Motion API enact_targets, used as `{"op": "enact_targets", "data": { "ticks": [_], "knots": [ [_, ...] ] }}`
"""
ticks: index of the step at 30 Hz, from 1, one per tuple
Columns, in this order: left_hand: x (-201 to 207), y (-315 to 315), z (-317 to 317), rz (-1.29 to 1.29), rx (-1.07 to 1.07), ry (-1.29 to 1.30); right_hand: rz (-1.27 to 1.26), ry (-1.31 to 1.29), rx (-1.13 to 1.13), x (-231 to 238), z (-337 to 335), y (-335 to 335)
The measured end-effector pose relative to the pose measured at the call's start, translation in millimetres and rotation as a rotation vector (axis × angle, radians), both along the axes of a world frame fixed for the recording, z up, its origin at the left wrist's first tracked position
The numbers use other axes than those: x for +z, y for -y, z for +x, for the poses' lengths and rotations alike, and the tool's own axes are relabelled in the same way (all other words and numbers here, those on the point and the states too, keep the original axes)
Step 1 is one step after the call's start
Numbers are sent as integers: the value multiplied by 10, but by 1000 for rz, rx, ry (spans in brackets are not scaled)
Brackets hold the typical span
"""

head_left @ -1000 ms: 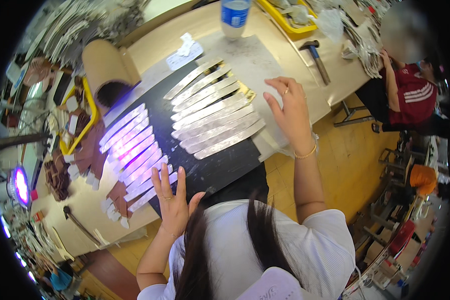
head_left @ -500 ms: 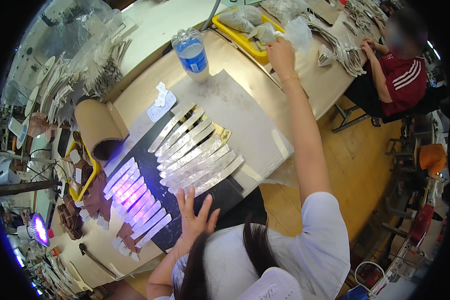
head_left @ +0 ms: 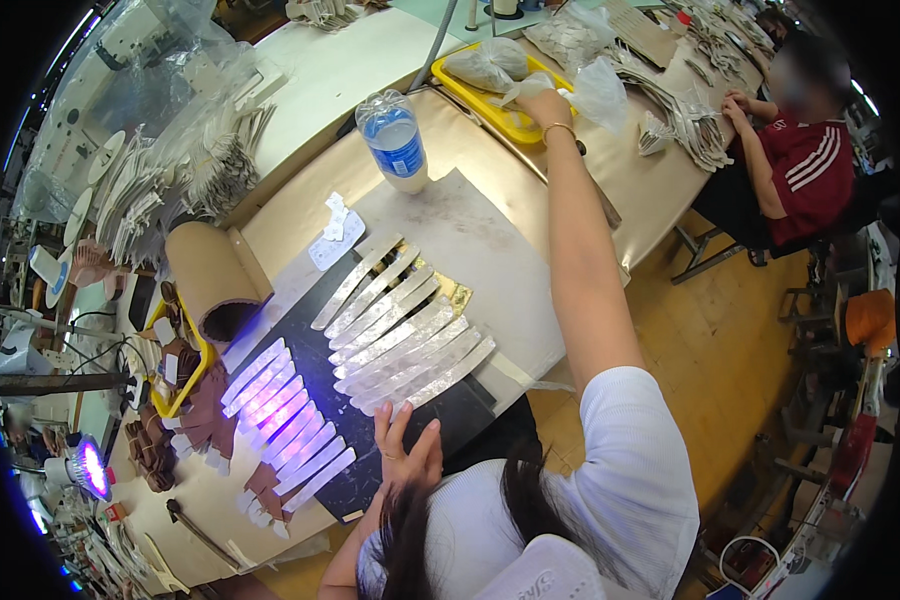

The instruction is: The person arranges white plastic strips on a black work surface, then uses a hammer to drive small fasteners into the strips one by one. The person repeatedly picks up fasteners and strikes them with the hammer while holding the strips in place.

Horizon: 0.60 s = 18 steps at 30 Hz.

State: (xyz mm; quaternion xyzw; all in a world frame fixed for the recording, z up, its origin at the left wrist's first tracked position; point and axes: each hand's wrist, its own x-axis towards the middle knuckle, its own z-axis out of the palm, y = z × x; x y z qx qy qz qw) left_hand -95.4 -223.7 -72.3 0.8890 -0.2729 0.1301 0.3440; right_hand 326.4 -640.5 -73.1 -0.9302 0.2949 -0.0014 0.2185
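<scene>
Your left hand (head_left: 407, 460), fingers slightly spread, is at the near edge of the pale strips (head_left: 410, 350) on the black board (head_left: 320, 366). Your right hand (head_left: 545, 106) is at the yellow tray (head_left: 483, 112), near a plastic bag (head_left: 486, 64); its grip cannot be determined.

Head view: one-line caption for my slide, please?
Right hand at a yellow tray, left hand by silvery strips on a black board.

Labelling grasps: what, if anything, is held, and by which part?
Left hand: nothing held, at long flat silvery strips. Right hand: at shallow yellow plastic tray; fingertips obscured, can't tell.
</scene>
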Motion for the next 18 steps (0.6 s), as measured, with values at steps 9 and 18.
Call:
{"op": "enact_targets", "data": {
  "ticks": [9,18],
  "knots": [
    [210,-175,375,-553,45,-354,935,397,416,936,-1342,-677],
    [420,-51,661,-1353,96,-952,1141,126,986,820,-3179,-2380]
  ]
}}
